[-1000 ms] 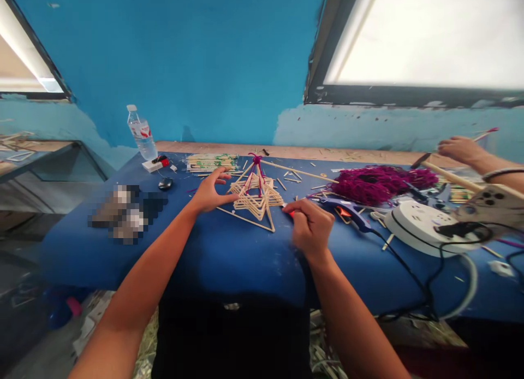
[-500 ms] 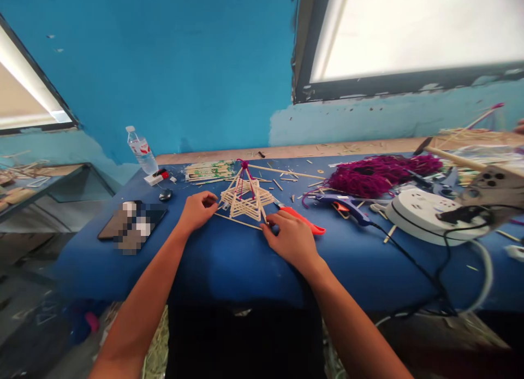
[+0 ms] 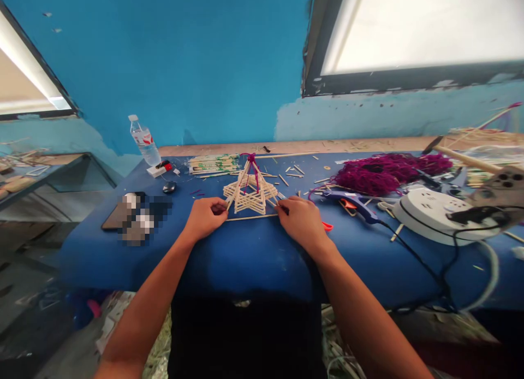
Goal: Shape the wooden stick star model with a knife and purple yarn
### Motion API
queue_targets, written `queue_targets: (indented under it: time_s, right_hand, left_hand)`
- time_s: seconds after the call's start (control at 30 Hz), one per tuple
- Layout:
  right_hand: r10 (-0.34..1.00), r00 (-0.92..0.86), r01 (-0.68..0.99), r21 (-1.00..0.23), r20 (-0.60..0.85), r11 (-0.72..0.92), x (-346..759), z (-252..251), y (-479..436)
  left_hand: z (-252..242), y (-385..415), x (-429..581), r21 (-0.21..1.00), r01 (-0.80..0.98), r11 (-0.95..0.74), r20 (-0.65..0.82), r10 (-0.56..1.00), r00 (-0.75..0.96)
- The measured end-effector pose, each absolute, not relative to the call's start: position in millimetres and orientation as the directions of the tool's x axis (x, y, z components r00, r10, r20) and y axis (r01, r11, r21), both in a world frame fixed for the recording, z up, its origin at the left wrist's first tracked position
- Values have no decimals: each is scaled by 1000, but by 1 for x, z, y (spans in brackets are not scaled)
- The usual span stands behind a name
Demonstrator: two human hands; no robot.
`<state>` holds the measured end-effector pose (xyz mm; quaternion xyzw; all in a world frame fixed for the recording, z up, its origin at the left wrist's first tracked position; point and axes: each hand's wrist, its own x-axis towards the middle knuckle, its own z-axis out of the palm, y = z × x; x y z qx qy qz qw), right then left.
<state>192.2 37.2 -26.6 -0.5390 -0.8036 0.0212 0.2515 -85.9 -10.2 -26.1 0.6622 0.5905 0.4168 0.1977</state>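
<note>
A star-shaped frame of stacked thin wooden sticks (image 3: 250, 196) stands on the blue table. Its slanting sticks meet at a top bound with purple yarn (image 3: 251, 158). My left hand (image 3: 208, 215) is closed at the frame's lower left corner, its thumb and fingers pinching a stick end. On the opposite side, my right hand (image 3: 301, 220) pinches the lower right corner in the same way. One loose-looking thin stick (image 3: 251, 218) runs along the front between both hands. An orange handle (image 3: 327, 226) shows past my right hand, which hides most of that tool.
Purple yarn (image 3: 372, 174) lies in a heap at the right, near a glue gun (image 3: 352, 201) and a white round power strip (image 3: 426, 215) with cables. At the left are a water bottle (image 3: 145, 141), a mouse (image 3: 169, 187) and a phone (image 3: 117, 215). Stick bundles (image 3: 215, 165) lie behind.
My left hand has closed in on the frame's left corner. My right hand has shifted to its right corner, now covering more of the orange-handled tool. The frame has turned slightly.
</note>
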Motion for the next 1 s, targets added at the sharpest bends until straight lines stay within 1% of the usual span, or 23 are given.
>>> queue_targets:
  time_s: [0.1, 0.17, 0.2, 0.23, 0.27, 0.33, 0.37, 0.4, 0.47, 0.53, 0.63, 0.7, 0.83, 1.0]
  right_hand:
    - [883, -242, 873, -307, 402, 379, 194, -27, 38]
    - [863, -146, 883, -329, 484, 334, 193, -30, 28]
    - [833, -111, 874, -346, 542, 342, 190, -31, 20]
    - [792, -98, 851, -362, 602, 381, 187, -33, 11]
    - [748, -130, 809, -366, 651, 460, 182, -35, 1]
    - [663, -291, 682, -337, 690, 649, 169, -38, -17]
    - [622, -360, 631, -310, 695, 711, 162, -39, -24]
    - [593, -414, 598, -285, 691, 749, 155, -41, -30]
    - [573, -474, 574, -259, 668, 777, 142, -43, -37]
    - [601, -497, 583, -272, 626, 765, 134, -46, -39]
    - [670, -513, 631, -293, 536, 718, 127, -49, -37]
    - [693, -541, 654, -280, 476, 703, 124, -50, -35]
    - [705, -601, 665, -254, 377, 703, 120, -47, -31]
    - [737, -612, 677, -292, 288, 676, 113, -38, -26]
  left_hand:
    - [-30, -24, -74, 776, 588, -228, 326, 943, -64]
    - [-33, -32, -67, 792, 566, -228, 329, 941, -82]
    - [-34, -35, -65, 799, 557, -227, 332, 939, -94]
    - [-35, -37, -63, 805, 549, -225, 335, 936, -107]
    - [-35, -38, -63, 810, 542, -223, 339, 933, -122]
    - [-37, -38, -64, 819, 532, -215, 344, 926, -154]
    - [-37, -37, -65, 823, 528, -209, 344, 923, -171]
    - [-37, -36, -67, 826, 526, -203, 345, 920, -188]
    - [-37, -35, -71, 831, 523, -190, 349, 910, -223]
    - [-37, -35, -73, 819, 542, -187, 358, 905, -229]
    - [-36, -36, -74, 766, 614, -191, 363, 917, -167]
    - [-37, -36, -73, 741, 644, -189, 355, 925, -137]
    - [-39, -39, -70, 734, 650, -196, 372, 917, -144]
    - [-41, -42, -69, 730, 653, -201, 397, 903, -167]
